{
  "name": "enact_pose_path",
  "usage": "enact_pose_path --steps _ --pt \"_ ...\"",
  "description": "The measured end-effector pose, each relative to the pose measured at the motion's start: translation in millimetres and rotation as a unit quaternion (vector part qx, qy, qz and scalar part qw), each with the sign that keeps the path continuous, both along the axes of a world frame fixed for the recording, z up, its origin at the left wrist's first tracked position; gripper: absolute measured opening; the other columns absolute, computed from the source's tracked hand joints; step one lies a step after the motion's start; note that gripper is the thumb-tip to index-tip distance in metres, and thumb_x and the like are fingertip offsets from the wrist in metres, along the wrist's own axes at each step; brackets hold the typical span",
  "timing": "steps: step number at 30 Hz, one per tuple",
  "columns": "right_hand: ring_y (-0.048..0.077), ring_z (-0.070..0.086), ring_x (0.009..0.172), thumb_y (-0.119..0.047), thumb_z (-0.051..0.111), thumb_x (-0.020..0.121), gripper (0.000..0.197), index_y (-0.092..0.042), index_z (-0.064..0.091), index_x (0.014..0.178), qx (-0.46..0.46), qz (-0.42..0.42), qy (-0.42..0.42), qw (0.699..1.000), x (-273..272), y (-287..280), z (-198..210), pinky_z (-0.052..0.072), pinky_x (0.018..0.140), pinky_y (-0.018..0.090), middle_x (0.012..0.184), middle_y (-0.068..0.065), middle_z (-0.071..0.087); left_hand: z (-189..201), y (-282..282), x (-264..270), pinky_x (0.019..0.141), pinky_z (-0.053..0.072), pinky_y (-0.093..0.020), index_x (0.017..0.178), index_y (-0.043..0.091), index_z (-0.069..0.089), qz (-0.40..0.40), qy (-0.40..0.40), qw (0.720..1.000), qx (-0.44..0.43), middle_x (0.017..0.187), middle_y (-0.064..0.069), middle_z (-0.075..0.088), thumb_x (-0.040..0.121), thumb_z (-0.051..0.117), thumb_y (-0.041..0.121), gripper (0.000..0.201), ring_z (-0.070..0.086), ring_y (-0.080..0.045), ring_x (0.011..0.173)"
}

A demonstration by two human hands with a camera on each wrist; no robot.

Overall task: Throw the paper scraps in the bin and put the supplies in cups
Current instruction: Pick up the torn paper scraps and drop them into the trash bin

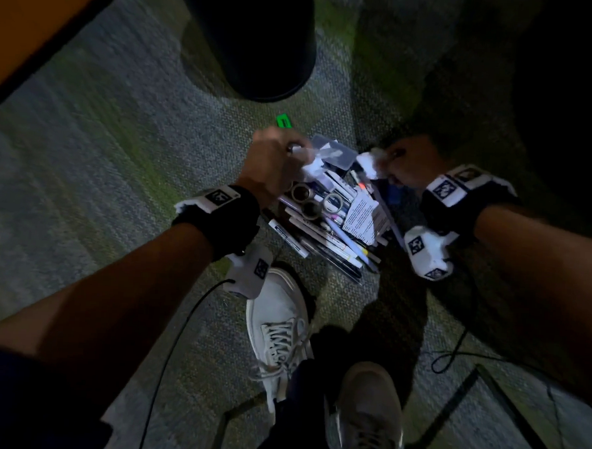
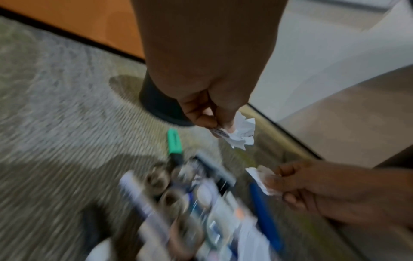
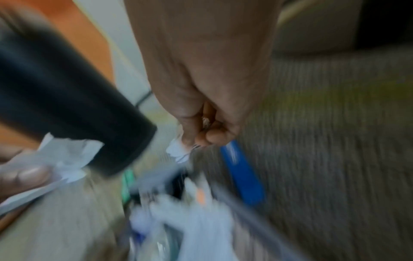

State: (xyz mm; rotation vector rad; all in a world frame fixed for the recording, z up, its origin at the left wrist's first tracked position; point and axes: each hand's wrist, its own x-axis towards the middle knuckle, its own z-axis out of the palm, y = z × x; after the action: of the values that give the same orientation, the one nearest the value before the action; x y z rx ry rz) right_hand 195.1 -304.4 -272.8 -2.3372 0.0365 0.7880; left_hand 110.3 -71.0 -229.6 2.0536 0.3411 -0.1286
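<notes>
Crumpled paper scrap (image 2: 240, 131) between fingers (image 2: 202, 117)

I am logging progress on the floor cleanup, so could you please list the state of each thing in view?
Left hand: grips crumpled white paper above the pile.
Right hand: grips a white paper scrap.
Black bin: upright on the carpet beyond the pile.
Pens and markers: heaped on the carpet.
Tape rolls: lying on the heap.
Green highlighter: lying between heap and bin.
Printed paper scrap: lying on the pens.
</notes>
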Motion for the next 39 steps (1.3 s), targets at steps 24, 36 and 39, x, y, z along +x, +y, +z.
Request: enact_pose_path --steps 24,36,39 --pt "0.025 0.071 0.068 -0.017 0.075 0.081 0.025 -0.008 0.066 0.102 0.174 0.062 -0.173 0.968 131.9 193.4 259.1 0.061 0.067 0.045 0.087 0.012 0.071 195.8 104.4 149.8 0.103 0.049 -0.036 0.117 0.022 0.069 0.158 -0.103 0.968 0.165 0.118 -0.002 0.069 0.077 0.068 0.015 0.041 0.060 -0.020 0.115" --pt "0.005 0.057 0.038 0.003 0.055 0.092 0.018 -0.003 0.063 0.077 0.162 0.028 -0.069 0.984 66.6 32.5 163.4 0.048 0.039 0.022 0.051 0.002 0.062 108.4 5.4 46.1 0.084 0.053 -0.031 0.090 0.019 0.074 -0.019 -0.126 0.979 0.156 0.093 -0.001 0.072 0.080 0.057 0.010 0.022 0.066 -0.019 0.086" --pt "0.010 0.058 0.042 -0.004 0.063 0.090 0.013 0.004 0.066 0.080 0.075 0.037 0.026 0.996 32.8 -4.0 90.5 0.054 0.049 0.026 0.056 0.011 0.065 59.1 -22.9 31.4 0.081 0.054 -0.037 0.090 0.013 0.072 -0.103 -0.034 0.980 0.167 0.091 -0.007 0.073 0.085 0.055 0.006 0.019 0.065 -0.025 0.085"
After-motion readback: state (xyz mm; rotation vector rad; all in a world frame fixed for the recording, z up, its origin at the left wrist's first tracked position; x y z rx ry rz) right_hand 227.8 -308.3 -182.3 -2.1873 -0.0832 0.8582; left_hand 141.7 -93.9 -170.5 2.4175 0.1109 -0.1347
